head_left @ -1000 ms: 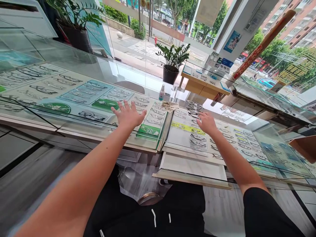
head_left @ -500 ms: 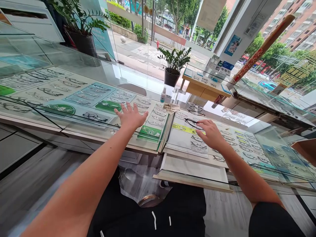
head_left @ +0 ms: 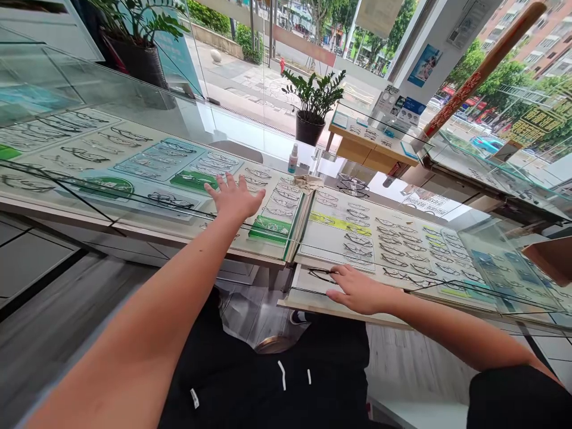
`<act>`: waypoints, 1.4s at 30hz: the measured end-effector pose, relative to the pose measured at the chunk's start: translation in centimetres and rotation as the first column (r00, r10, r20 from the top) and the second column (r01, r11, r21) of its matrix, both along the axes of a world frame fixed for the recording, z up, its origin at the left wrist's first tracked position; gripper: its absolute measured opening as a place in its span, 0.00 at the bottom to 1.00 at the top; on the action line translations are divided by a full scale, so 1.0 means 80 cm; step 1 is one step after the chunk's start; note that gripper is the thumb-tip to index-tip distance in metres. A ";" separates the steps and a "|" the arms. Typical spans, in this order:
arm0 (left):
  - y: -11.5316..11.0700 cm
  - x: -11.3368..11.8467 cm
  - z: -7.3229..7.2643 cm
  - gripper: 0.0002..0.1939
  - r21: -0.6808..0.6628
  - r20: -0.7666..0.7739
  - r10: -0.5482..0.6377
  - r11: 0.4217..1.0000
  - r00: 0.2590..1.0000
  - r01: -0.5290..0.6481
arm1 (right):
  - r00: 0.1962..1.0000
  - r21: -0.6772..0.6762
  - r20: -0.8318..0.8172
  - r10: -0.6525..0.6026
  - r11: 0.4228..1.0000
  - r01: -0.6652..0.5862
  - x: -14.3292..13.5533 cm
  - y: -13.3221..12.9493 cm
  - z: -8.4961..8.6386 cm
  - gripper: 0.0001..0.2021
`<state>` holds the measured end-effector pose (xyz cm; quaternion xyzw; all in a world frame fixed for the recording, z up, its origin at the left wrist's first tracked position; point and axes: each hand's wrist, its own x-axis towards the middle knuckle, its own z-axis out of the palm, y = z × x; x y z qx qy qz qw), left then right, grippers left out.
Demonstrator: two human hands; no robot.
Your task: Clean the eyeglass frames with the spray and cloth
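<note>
A pair of eyeglasses (head_left: 319, 273), with thin, dark rims, is over the open drawer (head_left: 306, 287), between 9 and 10 o'clock from the right hand (head_left: 357, 290). Its fingers are partly curled, gripping the frame's 3 o'clock end. The left hand (head_left: 235, 199) holds nothing, fingers spread wide over the glass worktop (head_left: 194, 128); contact cannot be told. A spray bottle (head_left: 292, 159) stands at its 2 o'clock.

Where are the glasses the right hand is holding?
In the head view, they're just right of and below centre: the dark-framed glasses held by the right hand, over the open drawer.
</note>
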<state>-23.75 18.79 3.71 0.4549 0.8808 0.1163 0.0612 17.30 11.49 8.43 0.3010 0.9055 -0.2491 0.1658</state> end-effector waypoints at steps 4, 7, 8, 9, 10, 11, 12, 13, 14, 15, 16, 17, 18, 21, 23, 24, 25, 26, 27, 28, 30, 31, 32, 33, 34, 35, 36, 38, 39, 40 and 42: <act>-0.001 0.001 0.002 0.55 -0.006 -0.001 -0.005 1.000 1.000 0.005 | 0.986 0.168 0.039 -0.164 0.974 0.156 -0.012 0.040 -0.071 0.37; -0.003 0.003 0.004 0.54 -0.019 -0.008 -0.008 1.000 1.000 0.008 | 0.971 0.329 -0.005 -0.238 0.917 0.226 -0.025 0.079 -0.120 0.37; -0.004 0.003 0.005 0.54 -0.020 -0.010 -0.007 1.000 1.000 0.007 | 0.965 0.387 -0.034 -0.261 0.886 0.254 -0.029 0.092 -0.136 0.38; -0.004 0.004 0.005 0.54 -0.018 -0.012 -0.006 1.000 1.000 0.006 | 0.960 0.446 -0.081 -0.267 0.852 0.274 -0.034 0.105 -0.152 0.38; -0.004 0.004 0.005 0.54 -0.015 -0.013 -0.005 1.000 1.000 0.005 | 0.953 0.499 -0.131 -0.273 0.813 0.301 -0.039 0.118 -0.167 0.39; -0.005 0.004 0.005 0.54 -0.010 -0.014 -0.004 1.000 1.000 0.004 | 0.944 0.546 -0.184 -0.275 0.770 0.331 -0.044 0.130 -0.182 0.39; -0.005 0.004 0.005 0.53 -0.006 -0.014 -0.001 1.000 1.000 0.001 | 0.937 0.579 -0.226 -0.268 0.736 0.350 -0.050 0.143 -0.196 0.40; -0.005 0.004 0.005 0.53 -0.005 -0.015 0.002 1.000 1.000 -0.002 | 0.932 0.601 -0.255 -0.258 0.713 0.362 -0.056 0.155 -0.208 0.41; -0.005 0.004 0.005 0.53 -0.007 -0.014 0.004 1.000 1.000 -0.004 | 0.927 0.613 -0.272 -0.256 0.697 0.372 -0.062 0.166 -0.219 0.42; -0.005 0.004 0.005 0.53 -0.010 -0.013 0.007 1.000 1.000 -0.007 | 0.925 0.620 -0.279 -0.260 0.687 0.380 -0.069 0.177 -0.228 0.43; -0.005 0.004 0.005 0.53 -0.015 -0.012 0.008 1.000 1.000 -0.008 | 0.922 0.623 -0.279 -0.268 0.680 0.386 -0.075 0.187 -0.237 0.44; -0.005 0.004 0.005 0.53 -0.019 -0.011 0.008 1.000 1.000 -0.008 | 0.920 0.625 -0.275 -0.278 0.676 0.391 -0.081 0.196 -0.244 0.44; -0.005 0.003 0.005 0.53 -0.023 -0.009 0.009 1.000 1.000 -0.009 | 0.920 0.627 -0.269 -0.285 0.674 0.391 -0.087 0.205 -0.250 0.44; -0.006 0.004 0.005 0.52 -0.023 -0.011 0.018 1.000 1.000 -0.018 | 0.909 0.631 -0.263 -0.323 0.655 0.415 -0.102 0.230 -0.262 0.45; -0.007 0.004 0.004 0.52 -0.018 -0.018 0.022 1.000 1.000 -0.023 | 0.893 0.629 -0.270 -0.361 0.636 0.447 -0.109 0.246 -0.268 0.45; -0.007 0.004 0.004 0.52 -0.014 -0.021 0.023 1.000 1.000 -0.023 | 0.886 0.627 -0.274 -0.373 0.630 0.459 -0.112 0.255 -0.270 0.45; -0.008 0.004 0.003 0.53 -0.010 -0.021 0.023 1.000 1.000 -0.023 | 0.885 0.623 -0.274 -0.377 0.631 0.462 -0.114 0.264 -0.271 0.44; -0.009 0.004 0.003 0.53 -0.008 -0.020 0.022 1.000 1.000 -0.022 | 0.888 0.619 -0.270 -0.373 0.639 0.457 -0.115 0.273 -0.272 0.44; -0.009 0.004 0.003 0.53 -0.008 -0.018 0.021 1.000 1.000 -0.022 | 0.891 0.613 -0.264 -0.368 0.650 0.450 -0.116 0.282 -0.273 0.44; -0.010 0.004 0.003 0.53 -0.010 -0.015 0.022 1.000 1.000 -0.022 | 0.894 0.604 -0.258 -0.366 0.661 0.445 -0.117 0.291 -0.273 0.44; -0.010 0.004 0.003 0.53 -0.013 -0.015 0.022 1.000 1.000 -0.022 | 0.896 0.578 -0.248 -0.369 0.686 0.442 -0.116 0.306 -0.273 0.43; -0.010 0.004 0.002 0.52 -0.013 -0.016 0.022 1.000 1.000 -0.022 | 0.896 0.563 -0.244 -0.371 0.698 0.443 -0.116 0.312 -0.272 0.42; -0.010 0.004 0.002 0.52 -0.011 -0.018 0.022 1.000 1.000 -0.022 | 0.896 0.547 -0.242 -0.373 0.710 0.443 -0.115 0.318 -0.272 0.41; -0.009 0.003 0.001 0.52 -0.009 -0.019 0.023 1.000 1.000 -0.023 | 0.897 0.532 -0.240 -0.372 0.722 0.442 -0.115 0.322 -0.273 0.41; -0.009 0.003 0.000 0.52 -0.008 -0.020 0.024 1.000 0.999 -0.025 | 0.898 0.518 -0.238 -0.370 0.734 0.440 -0.114 0.325 -0.273 0.40; -0.008 0.003 -0.001 0.52 -0.008 -0.021 0.027 1.000 0.999 -0.027 | 0.899 0.506 -0.235 -0.369 0.743 0.437 -0.113 0.328 -0.273 0.39; -0.008 0.002 -0.002 0.52 -0.010 -0.021 0.029 1.000 0.999 -0.030 | 0.901 0.497 -0.232 -0.368 0.751 0.434 -0.113 0.329 -0.274 0.39; -0.007 0.002 -0.004 0.53 -0.010 -0.021 0.033 0.999 0.999 -0.033 | 0.903 0.486 -0.223 -0.368 0.760 0.431 -0.112 0.330 -0.275 0.38; -0.007 0.002 -0.004 0.53 -0.009 -0.021 0.034 0.999 0.999 -0.034 | 0.903 0.483 -0.219 -0.370 0.763 0.430 -0.112 0.329 -0.275 0.38; -0.006 0.001 -0.004 0.53 -0.009 -0.020 0.035 0.999 0.999 -0.035 | 0.903 0.481 -0.215 -0.373 0.764 0.430 -0.112 0.329 -0.275 0.37; -0.006 0.001 -0.004 0.53 -0.009 -0.019 0.035 0.999 0.999 -0.035 | 0.904 0.477 -0.210 -0.371 0.768 0.426 -0.111 0.327 -0.273 0.37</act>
